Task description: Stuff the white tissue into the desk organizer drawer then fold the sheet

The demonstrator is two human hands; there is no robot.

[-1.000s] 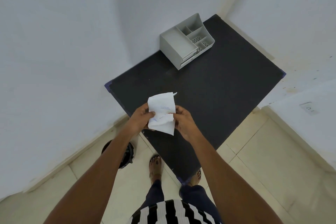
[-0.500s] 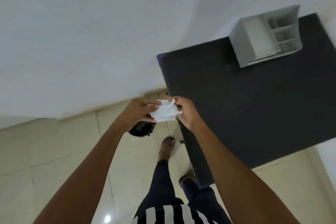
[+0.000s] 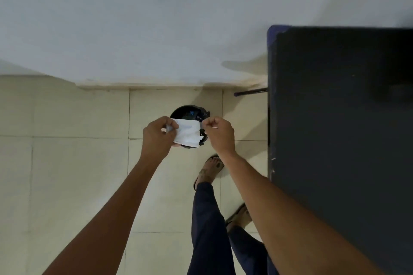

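A folded white sheet [image 3: 187,133] is stretched between my two hands above the floor, left of the black table [image 3: 339,118]. My left hand [image 3: 157,138] pinches its left end and my right hand [image 3: 218,133] pinches its right end. Directly below the sheet stands a black round bin [image 3: 190,113], partly hidden by the paper. The desk organizer is out of view.
The white wall runs across the top, meeting the cream tiled floor [image 3: 67,163] at a skirting line. My legs in dark trousers and my sandalled feet [image 3: 210,169] are beside the table's left edge. A dark table leg [image 3: 250,92] shows near the wall.
The view has swung left, away from the table, and the organizer has left the frame. Both hands carried the sheet from over the table's corner to above the black bin.
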